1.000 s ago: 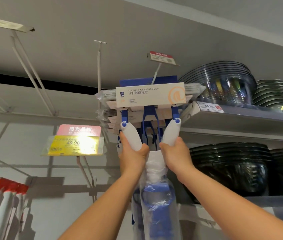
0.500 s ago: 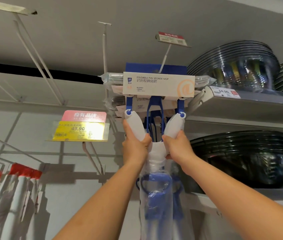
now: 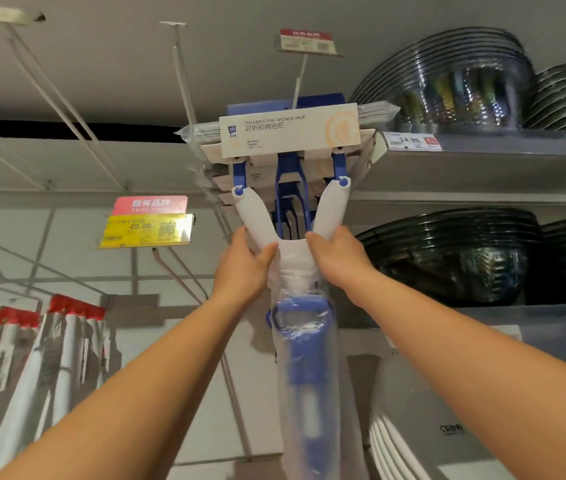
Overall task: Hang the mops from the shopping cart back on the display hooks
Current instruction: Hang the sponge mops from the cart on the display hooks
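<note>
Left hand (image 3: 243, 268) and right hand (image 3: 338, 261) both up overhead, each wrapped round one prong of the white forked yoke of the mop (image 3: 293, 258), thumbs in front.

Far left and low: a row of red-capped mops (image 3: 66, 337) hung against the wall panel. Above those, bare display hooks (image 3: 66, 107) jutting out, and a yellow price tag (image 3: 146, 230) marked 49.90. Next, the left hand on the left prong, a shade lower than its partner. Between the two, the held mop: long axis close to upright, carded head (image 3: 288, 133) at the top, handle in a clear plastic sleeve (image 3: 309, 375) dropping down towards the camera. Head level with, and just in front of, a stack of hung mops (image 3: 212, 168) of the same kind. Then the right hand on the right prong. Further right, a shelf (image 3: 517, 168) with clear bowls (image 3: 447, 81) above and dark bowls (image 3: 447, 258) below.

Judged step: seating the head on its hook. Hook itself hidden behind the card, up and away from both hands; only a thin tag arm (image 3: 300, 77) showing above. No telling whether the hanger hole is already on. Neither hand plainly nearer. Likely needed: a level push from both, straight back along the hook, without letting the long handle swing.
</note>
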The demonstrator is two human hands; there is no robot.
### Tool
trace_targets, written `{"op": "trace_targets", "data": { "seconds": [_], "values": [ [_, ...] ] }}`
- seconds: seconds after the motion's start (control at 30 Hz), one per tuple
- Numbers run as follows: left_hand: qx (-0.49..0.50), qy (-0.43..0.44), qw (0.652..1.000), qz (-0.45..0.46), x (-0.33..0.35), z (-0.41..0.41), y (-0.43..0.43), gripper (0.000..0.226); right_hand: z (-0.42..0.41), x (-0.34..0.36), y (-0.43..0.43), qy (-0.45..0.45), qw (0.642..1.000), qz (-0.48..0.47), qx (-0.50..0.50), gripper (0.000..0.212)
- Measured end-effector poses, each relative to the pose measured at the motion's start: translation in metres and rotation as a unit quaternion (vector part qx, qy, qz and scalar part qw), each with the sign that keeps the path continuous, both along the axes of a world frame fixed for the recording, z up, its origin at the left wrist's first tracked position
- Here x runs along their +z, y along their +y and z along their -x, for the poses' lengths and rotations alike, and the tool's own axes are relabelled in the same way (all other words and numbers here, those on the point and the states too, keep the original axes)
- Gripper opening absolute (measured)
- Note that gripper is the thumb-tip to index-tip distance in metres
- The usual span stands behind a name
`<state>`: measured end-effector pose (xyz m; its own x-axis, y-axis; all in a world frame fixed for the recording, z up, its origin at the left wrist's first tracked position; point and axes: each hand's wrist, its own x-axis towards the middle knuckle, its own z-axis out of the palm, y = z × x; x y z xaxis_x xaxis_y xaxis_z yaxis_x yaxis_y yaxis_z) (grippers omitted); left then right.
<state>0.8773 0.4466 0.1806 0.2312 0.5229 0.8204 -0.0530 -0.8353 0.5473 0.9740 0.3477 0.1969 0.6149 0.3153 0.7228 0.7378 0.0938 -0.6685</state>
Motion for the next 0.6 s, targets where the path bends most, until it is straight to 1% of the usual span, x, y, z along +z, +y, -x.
{"op": "trace_targets", "data": {
  "seconds": [0.1,0.2,0.3,0.43,0.53,0.6],
  "values": [
    [0.066,0.058,0.995,-0.038,-0.009,0.018,-0.015,0.057,0.008,-0.006,-0.013,-0.025,0.999,0.023,-0.01,0.051],
    [0.091,0.103,0.989,-0.055,-0.018,0.032,-0.028,0.062,0.018,-0.019,-0.022,-0.041,0.997,0.064,-0.017,0.049],
    [0.098,0.138,0.984,-0.058,-0.026,0.045,-0.04,0.06,0.029,-0.032,-0.03,-0.054,0.992,0.111,-0.038,0.048],
    [0.11,0.187,0.974,-0.073,-0.034,0.069,-0.052,0.057,0.05,-0.041,-0.046,-0.069,0.985,0.145,-0.069,0.048],
    [0.135,0.236,0.957,-0.098,-0.038,0.094,-0.06,0.056,0.071,-0.048,-0.061,-0.098,0.969,0.192,-0.123,0.047],
    [0.158,0.282,0.939,-0.118,-0.042,0.113,-0.065,0.053,0.09,-0.053,-0.073,-0.114,0.957,0.224,-0.147,0.044]
  ]
}}
